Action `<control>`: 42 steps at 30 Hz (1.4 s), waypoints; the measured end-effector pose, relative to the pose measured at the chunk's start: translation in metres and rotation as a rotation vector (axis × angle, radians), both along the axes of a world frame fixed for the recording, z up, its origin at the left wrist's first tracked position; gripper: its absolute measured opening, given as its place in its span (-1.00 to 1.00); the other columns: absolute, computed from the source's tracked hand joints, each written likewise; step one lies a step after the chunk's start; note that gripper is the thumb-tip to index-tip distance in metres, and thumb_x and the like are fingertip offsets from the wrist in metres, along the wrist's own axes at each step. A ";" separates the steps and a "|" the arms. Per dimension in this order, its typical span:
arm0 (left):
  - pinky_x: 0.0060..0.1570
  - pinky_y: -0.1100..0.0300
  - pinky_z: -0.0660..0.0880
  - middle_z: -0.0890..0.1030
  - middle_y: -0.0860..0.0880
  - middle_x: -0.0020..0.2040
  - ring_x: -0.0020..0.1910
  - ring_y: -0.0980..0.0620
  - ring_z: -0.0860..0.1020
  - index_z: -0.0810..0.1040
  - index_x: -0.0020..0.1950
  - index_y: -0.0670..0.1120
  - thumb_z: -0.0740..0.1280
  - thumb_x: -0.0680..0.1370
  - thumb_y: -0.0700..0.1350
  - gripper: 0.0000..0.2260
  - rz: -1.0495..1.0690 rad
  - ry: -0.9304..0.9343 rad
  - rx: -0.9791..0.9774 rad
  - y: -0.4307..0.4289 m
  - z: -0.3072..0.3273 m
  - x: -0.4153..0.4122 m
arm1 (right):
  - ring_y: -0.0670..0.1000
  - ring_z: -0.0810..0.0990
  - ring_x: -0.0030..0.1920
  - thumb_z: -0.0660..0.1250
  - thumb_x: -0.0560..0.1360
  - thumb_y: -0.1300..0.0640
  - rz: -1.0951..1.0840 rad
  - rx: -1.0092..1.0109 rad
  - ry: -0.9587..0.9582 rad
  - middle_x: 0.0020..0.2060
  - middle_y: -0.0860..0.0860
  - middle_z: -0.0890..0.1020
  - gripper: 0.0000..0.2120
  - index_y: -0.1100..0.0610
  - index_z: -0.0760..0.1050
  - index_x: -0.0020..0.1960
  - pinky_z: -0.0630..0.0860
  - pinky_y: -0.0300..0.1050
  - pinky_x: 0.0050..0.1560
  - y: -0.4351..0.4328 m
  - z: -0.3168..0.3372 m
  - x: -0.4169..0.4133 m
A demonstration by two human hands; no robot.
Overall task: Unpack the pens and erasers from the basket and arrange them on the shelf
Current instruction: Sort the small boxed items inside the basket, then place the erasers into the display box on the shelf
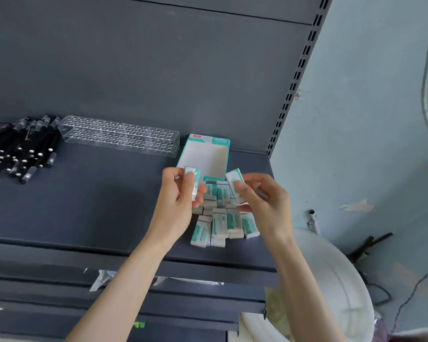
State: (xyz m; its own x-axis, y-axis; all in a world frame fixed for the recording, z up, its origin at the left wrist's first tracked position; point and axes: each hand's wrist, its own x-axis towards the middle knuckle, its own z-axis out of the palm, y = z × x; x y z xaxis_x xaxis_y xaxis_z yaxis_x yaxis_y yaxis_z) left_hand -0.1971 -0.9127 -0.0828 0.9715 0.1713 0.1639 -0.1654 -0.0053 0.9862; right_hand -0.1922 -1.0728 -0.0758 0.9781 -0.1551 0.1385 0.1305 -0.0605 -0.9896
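A person's left hand (181, 196) pinches a small rectangular white eraser in a teal-printed paper sleeve (192, 171) between thumb and curled fingers. The right hand (263, 199) grips a second matching eraser (233, 178). Both are held above a loose heap of sleeved erasers (220, 219) on the matte dark-grey metal shelf (84, 206). Behind stands an open teal-and-white cardboard box (205, 156) with a small red tag, its print too blurred to read. Farther left lie a clear acrylic perforated pen rack (119, 137) and a pile of glossy black pens (17, 149).
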 end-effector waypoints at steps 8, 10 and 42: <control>-0.45 0.33 0.32 0.53 0.03 -0.39 -0.44 0.13 0.38 0.60 -0.29 0.02 0.40 0.51 -0.10 -0.84 -0.326 0.102 -0.006 0.046 0.018 0.068 | -0.10 0.59 -0.26 0.35 0.48 0.31 0.203 -0.025 0.025 -0.13 0.14 0.64 -0.86 0.20 0.61 0.01 0.59 -0.23 -0.24 0.042 0.017 0.055; -0.47 0.36 0.33 0.54 0.05 -0.41 -0.45 0.14 0.38 0.59 -0.29 -0.02 0.39 0.51 -0.14 -0.83 -0.337 0.109 0.004 0.060 0.020 0.088 | -0.09 0.60 -0.22 0.34 0.48 0.34 0.226 -0.029 0.055 -0.09 0.13 0.65 -0.82 0.23 0.60 0.07 0.61 -0.20 -0.15 0.053 0.019 0.069; -0.50 0.37 0.27 0.61 -0.02 -0.30 -0.48 0.12 0.33 0.67 -0.27 -0.02 0.45 0.45 -0.05 -0.89 -0.447 0.255 -0.142 0.075 0.010 0.165 | 0.04 0.60 -0.18 0.56 0.25 0.20 0.256 -0.421 0.006 -0.19 0.02 0.66 -0.59 0.08 0.60 0.08 0.54 -0.12 -0.02 0.068 0.029 0.141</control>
State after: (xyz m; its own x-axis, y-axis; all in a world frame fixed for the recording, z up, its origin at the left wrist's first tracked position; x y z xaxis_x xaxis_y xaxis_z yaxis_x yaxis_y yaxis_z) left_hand -0.0319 -0.8380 -0.0723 0.9607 -0.2651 -0.0822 0.1246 0.1474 0.9812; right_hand -0.0508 -1.0049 -0.0467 0.9785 0.1587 0.1318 0.1879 -0.4224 -0.8867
